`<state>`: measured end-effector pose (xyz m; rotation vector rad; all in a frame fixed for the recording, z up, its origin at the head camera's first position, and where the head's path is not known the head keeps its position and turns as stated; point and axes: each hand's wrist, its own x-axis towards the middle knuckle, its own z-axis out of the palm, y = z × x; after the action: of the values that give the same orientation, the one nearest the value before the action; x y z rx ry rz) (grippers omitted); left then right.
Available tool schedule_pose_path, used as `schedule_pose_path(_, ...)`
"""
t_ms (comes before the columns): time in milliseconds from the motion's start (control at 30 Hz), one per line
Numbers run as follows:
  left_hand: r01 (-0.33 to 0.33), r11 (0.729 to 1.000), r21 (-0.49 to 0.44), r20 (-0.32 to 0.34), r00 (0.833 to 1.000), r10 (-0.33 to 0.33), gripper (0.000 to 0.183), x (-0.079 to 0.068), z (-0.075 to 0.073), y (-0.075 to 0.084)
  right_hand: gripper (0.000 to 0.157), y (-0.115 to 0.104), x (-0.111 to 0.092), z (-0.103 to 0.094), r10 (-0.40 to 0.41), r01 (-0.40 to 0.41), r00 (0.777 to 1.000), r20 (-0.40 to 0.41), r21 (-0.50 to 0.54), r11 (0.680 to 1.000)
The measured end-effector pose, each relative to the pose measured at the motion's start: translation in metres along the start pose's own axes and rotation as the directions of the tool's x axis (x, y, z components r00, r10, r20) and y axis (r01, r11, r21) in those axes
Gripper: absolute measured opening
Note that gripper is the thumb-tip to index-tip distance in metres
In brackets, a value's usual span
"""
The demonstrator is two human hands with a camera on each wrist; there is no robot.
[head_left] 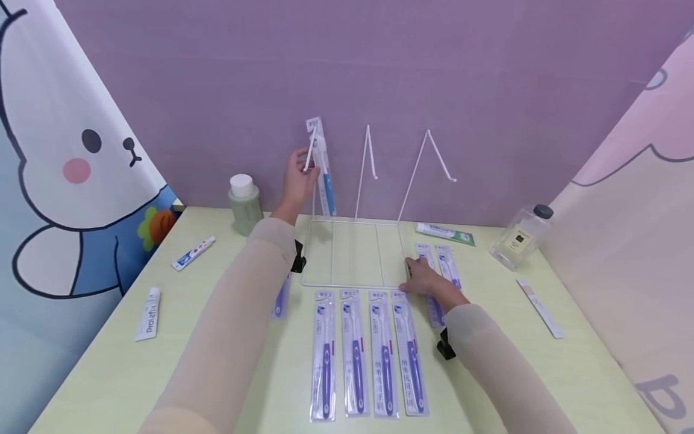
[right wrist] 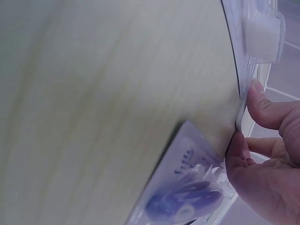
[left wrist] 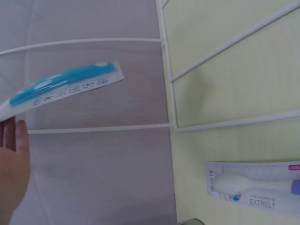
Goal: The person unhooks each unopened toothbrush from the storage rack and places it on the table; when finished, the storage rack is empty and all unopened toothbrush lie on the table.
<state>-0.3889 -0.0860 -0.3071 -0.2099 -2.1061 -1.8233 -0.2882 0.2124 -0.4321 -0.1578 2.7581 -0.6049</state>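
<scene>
My left hand (head_left: 298, 184) holds a packaged blue-handled toothbrush (head_left: 328, 193) upright at the left prong of a white wire rack (head_left: 355, 285). In the left wrist view, the fingertips touch the pack (left wrist: 70, 84) from below. I cannot tell whether its top is on the prong. My right hand (head_left: 423, 278) grips the rack's front right corner low down. Its thumb and finger pinch a thin edge in the right wrist view, close beside toothbrush packs. Several packaged purple toothbrushes (head_left: 356, 361) lie in a row before the rack. My left sleeve partly covers another purple pack (head_left: 280, 301).
More purple toothbrush packs (head_left: 449, 265) lie right of the rack. A green bottle (head_left: 246, 211) and two tubes (head_left: 193, 253) are on the left. Toothpaste (head_left: 446, 234), a clear bottle (head_left: 520, 238) and a narrow strip (head_left: 540, 307) lie right. A purple wall backs the table.
</scene>
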Motion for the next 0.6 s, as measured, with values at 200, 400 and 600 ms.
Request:
schedule_pose_path(200, -0.057, 0.998, -0.003, -0.047, 0.997, 0.057, 0.037, -0.006, 0.0, -0.009, 0.083, 0.002, 0.0, 0.002, 0.011, -0.011, 1.0, 0.006, 0.012, 1.0)
schedule_pose_path(400, -0.07, 0.997, 0.035, -0.027, 0.997, 0.071, 0.037, -0.009, -0.002, -0.005, 0.084, 0.002, -0.001, 0.003, 0.019, -0.019, 1.0, 0.008, 0.02, 1.0)
schedule_pose_path(600, -0.06, 0.997, 0.049, 0.024, 0.998, 0.059, 0.037, -0.011, -0.004, -0.002, 0.082, 0.0, -0.002, 0.001, 0.021, -0.021, 1.0, 0.009, 0.02, 1.0)
